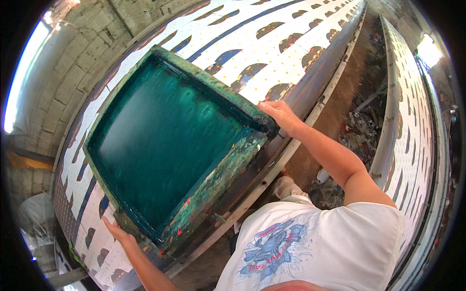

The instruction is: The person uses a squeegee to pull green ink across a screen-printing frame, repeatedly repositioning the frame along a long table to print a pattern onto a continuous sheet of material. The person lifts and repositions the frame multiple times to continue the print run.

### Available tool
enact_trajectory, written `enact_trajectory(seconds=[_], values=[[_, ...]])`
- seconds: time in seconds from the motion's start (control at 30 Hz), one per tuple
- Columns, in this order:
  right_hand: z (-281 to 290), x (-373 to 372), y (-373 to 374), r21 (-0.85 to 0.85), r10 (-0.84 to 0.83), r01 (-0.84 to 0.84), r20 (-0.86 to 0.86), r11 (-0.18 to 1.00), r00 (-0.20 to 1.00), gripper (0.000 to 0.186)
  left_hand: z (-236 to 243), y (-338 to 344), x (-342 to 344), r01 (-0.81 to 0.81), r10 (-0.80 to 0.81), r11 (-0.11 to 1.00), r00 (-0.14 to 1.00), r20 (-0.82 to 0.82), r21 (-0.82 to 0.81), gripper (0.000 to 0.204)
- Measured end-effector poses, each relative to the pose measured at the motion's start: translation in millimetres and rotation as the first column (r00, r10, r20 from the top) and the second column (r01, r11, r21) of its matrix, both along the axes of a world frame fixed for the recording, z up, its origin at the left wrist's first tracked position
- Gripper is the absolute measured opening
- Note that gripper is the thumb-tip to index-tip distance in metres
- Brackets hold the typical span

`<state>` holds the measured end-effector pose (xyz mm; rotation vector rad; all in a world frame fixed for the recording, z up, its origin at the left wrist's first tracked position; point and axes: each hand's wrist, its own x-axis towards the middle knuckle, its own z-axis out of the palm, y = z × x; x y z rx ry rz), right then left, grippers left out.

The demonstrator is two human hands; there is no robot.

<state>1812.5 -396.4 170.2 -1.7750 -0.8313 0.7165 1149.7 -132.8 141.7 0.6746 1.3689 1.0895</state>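
Note:
A large screen printing frame (pixel 204 203) lies tilted in view over a long printed table, its wooden sides smeared with green paint and a few red specks. Inside its rim stretches a dark green, glossy screen (pixel 150 136). My right hand (pixel 281 116) grips the frame's far right corner, thumb on top and the other fingers mostly hidden. At the near left corner, my left hand (pixel 118 231) holds the frame from the side, its fingers partly hidden by the edge. Beneath the frame spreads white fabric (pixel 262 48) with dark, scallop-shaped patches and yellow dots.
The long table's wooden edge (pixel 335 82) runs beside me. To the right, past a narrow dirt aisle (pixel 335 121) littered with scraps (pixel 359 133), stands a second table (pixel 410 111) with similar patterned fabric. A block wall (pixel 73 72) rises at the left.

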Motion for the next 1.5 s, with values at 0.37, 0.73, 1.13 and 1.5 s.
enact_trajectory(seconds=[0.37, 0.73, 1.13, 1.5], values=[[-0.8, 286.5, -55.4, -0.237, -0.111, 0.084, -0.102, 0.968, 0.989, 0.068, 13.0, -58.4, 314.6, -0.056, 0.054, 0.998, 0.994, -0.097, -0.012, 0.091], [-21.0, 458.1, -99.0, -0.265, -0.205, 0.170, -0.109, 0.949, 0.973, 0.073, -2.2, -124.8, 511.3, -0.128, 0.143, 0.984, 0.983, -0.115, 0.127, 0.074], [-50.4, 522.6, -119.4, -0.225, -0.237, 0.182, -0.252, 0.957, 0.938, 0.059, -15.0, -135.4, 565.1, -0.147, 0.192, 0.966, 0.959, -0.209, 0.212, 0.069], [-49.6, 558.6, -123.7, -0.289, -0.214, 0.170, -0.127, 0.942, 0.969, 0.055, -19.5, -141.1, 593.3, -0.073, 0.124, 0.973, 0.965, -0.229, 0.218, 0.056]])
